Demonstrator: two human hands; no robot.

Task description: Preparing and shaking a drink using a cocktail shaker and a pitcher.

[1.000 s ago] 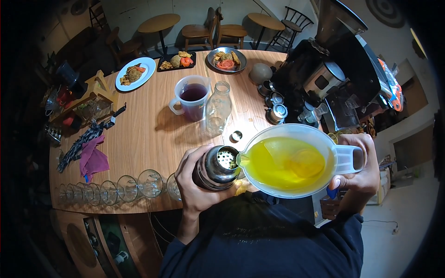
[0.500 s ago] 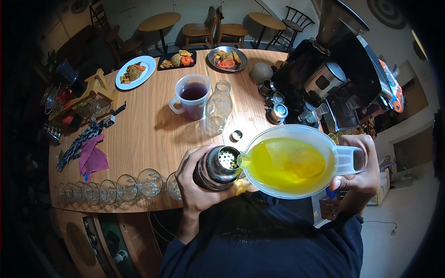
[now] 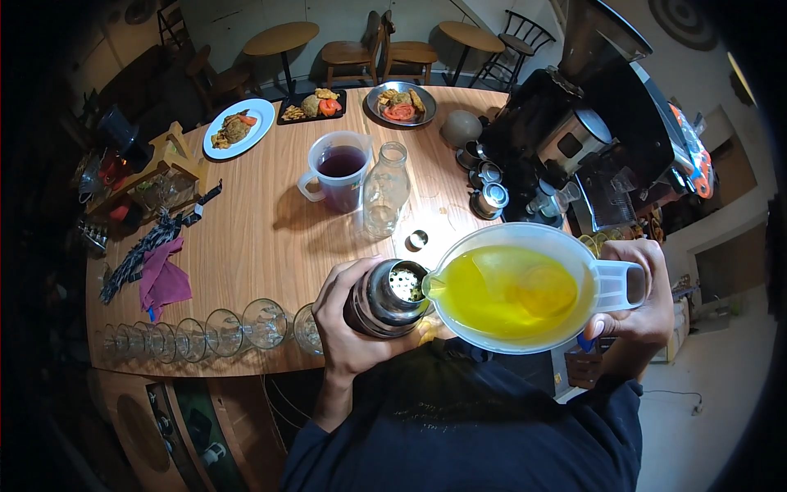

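In the head view, the left grip point(image 3: 348, 332) is clasped round a metal shaker point(image 3: 379, 305), and the right grip point(image 3: 638, 295) grasps the handle of a jug of yellow liquid point(image 3: 516, 235), its spout at the shaker's mouth. Beyond the shaker on the desk point(image 3: 254, 213) stand a clear bottle point(image 3: 387, 197) and a jug of purple liquid point(image 3: 346, 197); drinking glasses point(image 3: 193, 339) line up to its left, a black machine point(image 3: 525, 115) stands beyond to its right. Pale lettering on the dark shirt point(image 3: 459, 443), nearer than the shaker, is too small to read
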